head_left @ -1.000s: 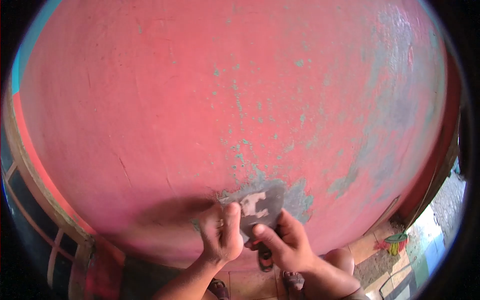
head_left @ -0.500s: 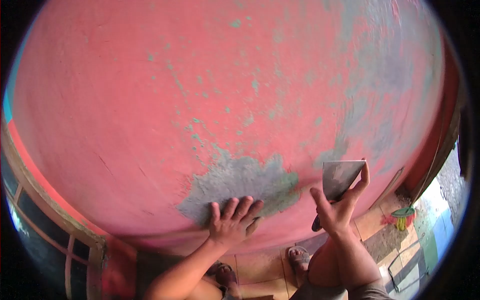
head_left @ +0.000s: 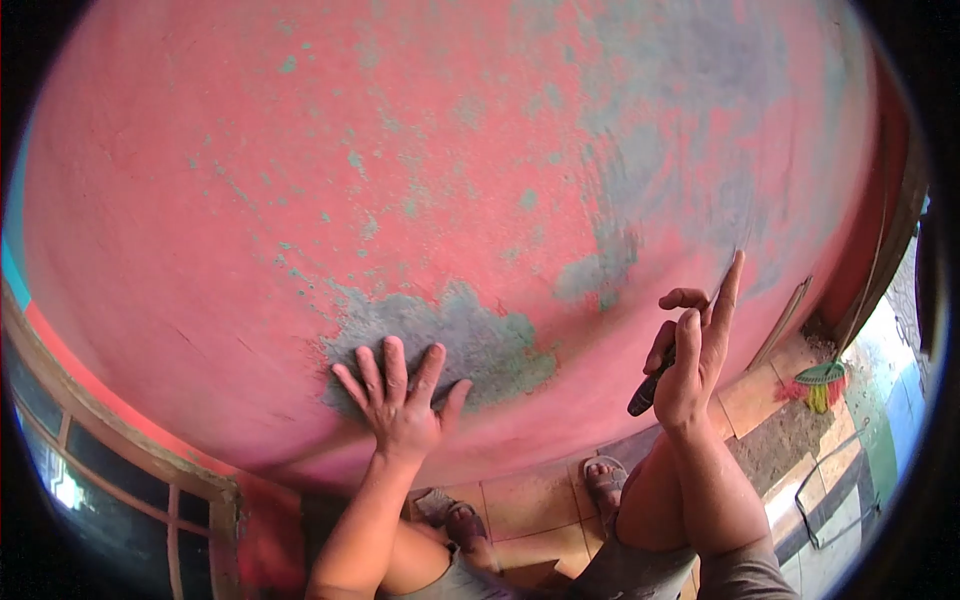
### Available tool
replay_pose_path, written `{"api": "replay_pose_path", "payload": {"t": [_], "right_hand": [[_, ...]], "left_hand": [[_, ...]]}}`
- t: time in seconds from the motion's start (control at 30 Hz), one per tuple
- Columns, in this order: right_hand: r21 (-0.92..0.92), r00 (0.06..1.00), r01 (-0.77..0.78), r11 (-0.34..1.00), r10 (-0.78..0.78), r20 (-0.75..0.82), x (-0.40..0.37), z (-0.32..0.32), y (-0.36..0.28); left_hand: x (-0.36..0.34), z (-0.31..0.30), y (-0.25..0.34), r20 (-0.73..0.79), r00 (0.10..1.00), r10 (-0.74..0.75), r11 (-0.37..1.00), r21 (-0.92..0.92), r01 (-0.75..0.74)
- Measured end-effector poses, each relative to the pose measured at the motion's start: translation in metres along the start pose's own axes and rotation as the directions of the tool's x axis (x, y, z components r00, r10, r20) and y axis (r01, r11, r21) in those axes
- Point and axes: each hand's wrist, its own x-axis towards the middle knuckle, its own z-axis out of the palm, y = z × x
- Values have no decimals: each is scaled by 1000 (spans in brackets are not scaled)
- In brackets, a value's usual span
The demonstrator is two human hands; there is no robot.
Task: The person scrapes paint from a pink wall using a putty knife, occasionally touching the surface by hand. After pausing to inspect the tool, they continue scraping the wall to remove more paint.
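Scraper [head_left: 642, 396]: one, right hand [head_left: 690, 372]; left hand [head_left: 400, 412] touches wall [head_left: 280, 180].

The tiled floor [head_left: 520, 500] extends below the right hand's [head_left: 690, 370] grip on the scraper [head_left: 645, 392]. Just below and left of the grip, one sandalled foot [head_left: 603, 485] stands on the tiles. A second foot [head_left: 455, 520] stands further left. To the right of the grip, about level with it, a broom [head_left: 820, 383] with a green head lies beside a patch of grit [head_left: 785, 445]. A wire frame [head_left: 840, 490] lies below and to the right.
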Motion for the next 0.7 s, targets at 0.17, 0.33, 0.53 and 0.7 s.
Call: {"api": "replay_pose_path", "payload": {"t": [0.17,0.33,0.53,0.7], "right_hand": [[48,1000,12,999,-12,7,2,-12,-2],[80,998,-6,997,2,58,-4,-7,-2],[-60,966,89,994,-72,248,-22,11,-3],[-394,891,209,895,-8,454,-38,27,-17]], "left_hand": [[13,-10,9,43,999,8,1000,-22,-7],[31,-15,18,62,997,55,998,-20,-54],[13,8,56,41,999,0,992,-124,5],[22,-8,65,59,995,-82,895,-434,100]]}}
